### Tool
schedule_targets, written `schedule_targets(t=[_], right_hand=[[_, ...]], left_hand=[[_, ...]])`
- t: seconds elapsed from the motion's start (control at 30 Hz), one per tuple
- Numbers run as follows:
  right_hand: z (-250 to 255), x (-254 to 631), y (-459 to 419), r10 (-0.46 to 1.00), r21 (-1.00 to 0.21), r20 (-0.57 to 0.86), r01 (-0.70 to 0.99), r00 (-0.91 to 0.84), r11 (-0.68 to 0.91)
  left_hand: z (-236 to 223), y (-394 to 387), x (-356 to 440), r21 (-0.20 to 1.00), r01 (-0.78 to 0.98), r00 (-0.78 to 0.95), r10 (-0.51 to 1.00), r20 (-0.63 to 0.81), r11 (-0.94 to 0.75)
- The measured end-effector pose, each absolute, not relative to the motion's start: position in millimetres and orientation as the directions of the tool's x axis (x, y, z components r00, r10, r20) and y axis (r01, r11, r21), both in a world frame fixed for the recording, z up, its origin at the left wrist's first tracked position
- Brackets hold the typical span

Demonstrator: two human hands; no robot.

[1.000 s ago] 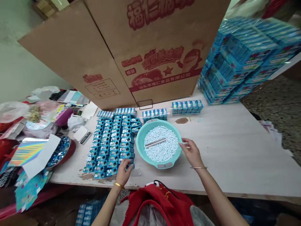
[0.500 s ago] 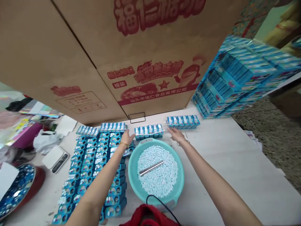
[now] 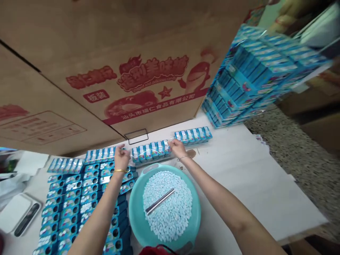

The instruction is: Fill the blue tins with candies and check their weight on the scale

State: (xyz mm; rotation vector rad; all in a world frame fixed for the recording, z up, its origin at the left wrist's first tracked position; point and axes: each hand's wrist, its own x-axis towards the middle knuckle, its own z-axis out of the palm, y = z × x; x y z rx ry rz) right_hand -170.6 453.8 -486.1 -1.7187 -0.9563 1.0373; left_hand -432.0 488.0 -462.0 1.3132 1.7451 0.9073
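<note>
Beyond a round turquoise plastic bowl point(image 3: 135, 216), a clear-wrapped row of small blue boxes point(image 3: 151, 151) is flanked by the left hand point(image 3: 122, 159) and right hand point(image 3: 177, 148); fingers are curled near its ends, but whether anything is pinched cannot be told.

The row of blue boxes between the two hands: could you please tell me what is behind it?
Behind the row of blue boxes, a strip of pale tabletop shows, then a printed cardboard carton, which hides what lies beyond.
</note>
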Motion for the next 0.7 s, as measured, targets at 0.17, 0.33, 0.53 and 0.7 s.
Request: schedule_targets(t=[0.17,0.33,0.53,0.7], right_hand=[[-419,-132,464,0.929,-0.977,-0.17,0.07,0.33,-0.204],[-366,-40,463,0.92,-0.988,-0.097,0.073,0.379,-0.134],[-378,53,461,0.852,-0.957,-0.102,0.183,0.513,-0.225],[-419,82,459,0.813,-0.946,-0.137,0.167,0.566,-0.277]], left_hand=[[-381,500,-403,0.979,0.202,-0.132,0.991,0.031,-0.003],[-346,518,-323,0.998,0.064,0.024,1.0,0.004,-0.006],[-383,536,-220,0.994,0.007,0.151,0.983,-0.109,0.109],[-406,537,-184,0.98,0.093,0.161,0.969,-0.187,0.173]])
